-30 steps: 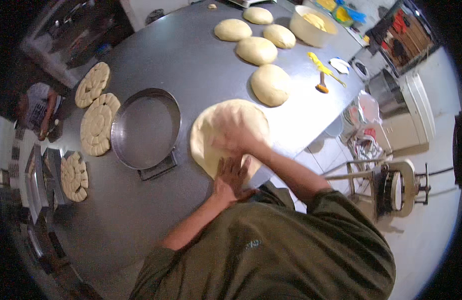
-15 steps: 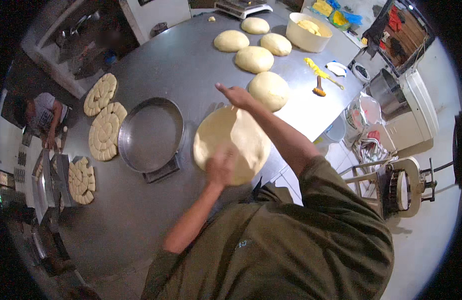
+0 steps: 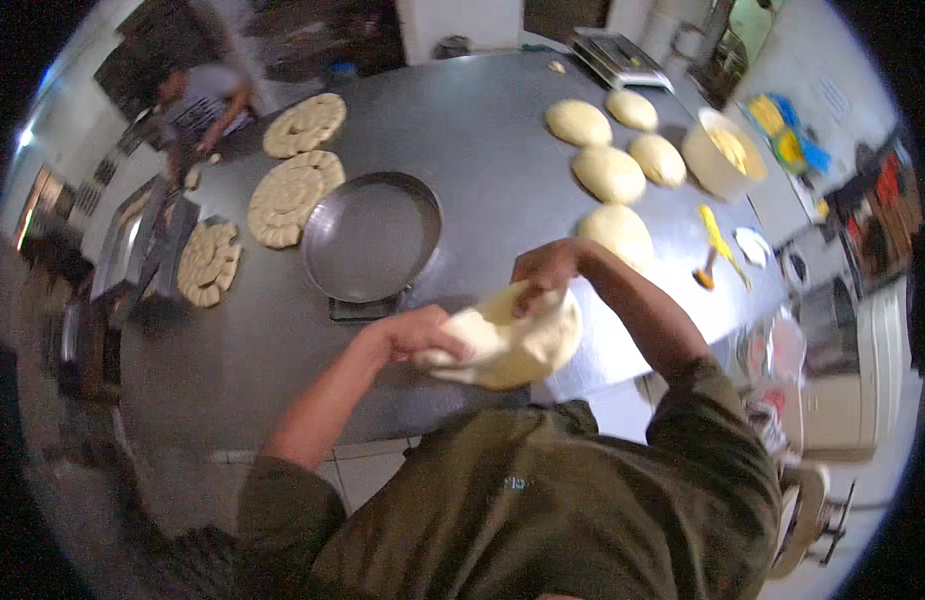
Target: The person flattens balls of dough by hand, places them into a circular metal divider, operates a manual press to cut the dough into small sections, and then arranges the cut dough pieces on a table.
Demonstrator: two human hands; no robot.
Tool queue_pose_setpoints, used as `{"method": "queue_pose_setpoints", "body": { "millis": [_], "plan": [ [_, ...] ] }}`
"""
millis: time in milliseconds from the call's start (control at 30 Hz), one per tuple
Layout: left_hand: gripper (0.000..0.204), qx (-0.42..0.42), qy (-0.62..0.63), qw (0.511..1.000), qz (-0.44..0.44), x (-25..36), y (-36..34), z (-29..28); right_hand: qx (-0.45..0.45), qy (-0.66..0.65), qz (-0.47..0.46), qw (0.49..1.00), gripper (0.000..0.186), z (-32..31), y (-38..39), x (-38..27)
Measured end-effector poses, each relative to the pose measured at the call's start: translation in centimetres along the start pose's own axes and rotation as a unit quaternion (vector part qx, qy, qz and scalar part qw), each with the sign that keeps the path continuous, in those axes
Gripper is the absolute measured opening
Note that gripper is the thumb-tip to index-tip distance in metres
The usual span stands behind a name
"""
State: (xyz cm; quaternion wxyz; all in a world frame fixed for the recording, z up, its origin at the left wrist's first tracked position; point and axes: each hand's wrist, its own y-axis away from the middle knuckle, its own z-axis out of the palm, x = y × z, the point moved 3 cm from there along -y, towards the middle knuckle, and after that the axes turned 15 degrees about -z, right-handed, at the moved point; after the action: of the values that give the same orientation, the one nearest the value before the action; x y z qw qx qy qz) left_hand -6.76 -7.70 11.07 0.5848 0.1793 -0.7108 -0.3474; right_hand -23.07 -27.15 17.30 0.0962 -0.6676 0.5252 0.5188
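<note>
A flattened sheet of pale dough (image 3: 522,358) is bunched and folded between my two hands near the table's front edge. My left hand (image 3: 429,334) grips its left edge, the fingers wrapped over the dough. At the far right side of the sheet, my right hand (image 3: 547,272) has its fingers curled down onto the dough. Just left of the dough stands an empty round metal pan (image 3: 373,240), partly resting on a small dark flat-topped base (image 3: 366,307). A smooth dough ball (image 3: 616,236) sits right behind my right wrist.
Several more dough balls (image 3: 608,175) lie at the back right, beside a white tub (image 3: 709,165) and a scale (image 3: 618,60). A brush (image 3: 704,277) and a yellow-smeared spatula (image 3: 715,238) lie on the right. Coiled, cut dough rounds (image 3: 295,198) are at left; another person (image 3: 212,105) works beyond.
The view has swung so the table shifts rightward. The dough, earlier spread flat on the table with my hands on and above it, is now gathered up and gripped by both hands.
</note>
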Motion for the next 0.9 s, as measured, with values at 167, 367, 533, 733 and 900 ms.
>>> {"method": "queue_pose_setpoints", "body": {
  "millis": [167, 367, 533, 733, 900],
  "plan": [
    [0.041, 0.268, -0.235, 0.934, 0.038, 9.2, 10.8, -7.5, 0.123, 0.166, -0.039, 0.978, 0.046, -10.4, 2.1, -7.5],
    [0.033, 0.517, -0.324, 0.786, 0.098, 10.3, 18.4, -16.3, 0.356, 0.228, -0.109, 0.900, 0.037, -19.1, -5.2, -9.7],
    [0.032, 0.599, -0.361, 0.710, 0.082, 3.4, 6.6, -22.3, 0.357, 0.348, -0.023, 0.867, 0.026, -18.7, -12.1, 1.4],
    [0.032, 0.569, -0.278, 0.769, 0.079, -12.2, 3.4, -17.7, 0.293, 0.365, -0.016, 0.884, 0.018, -7.0, -20.2, 5.2],
    [0.036, 0.408, -0.381, 0.827, -0.069, -7.8, 6.9, -8.0, 0.139, 0.305, 0.052, 0.941, 0.024, -2.8, -16.5, 5.9]
  ]
}}
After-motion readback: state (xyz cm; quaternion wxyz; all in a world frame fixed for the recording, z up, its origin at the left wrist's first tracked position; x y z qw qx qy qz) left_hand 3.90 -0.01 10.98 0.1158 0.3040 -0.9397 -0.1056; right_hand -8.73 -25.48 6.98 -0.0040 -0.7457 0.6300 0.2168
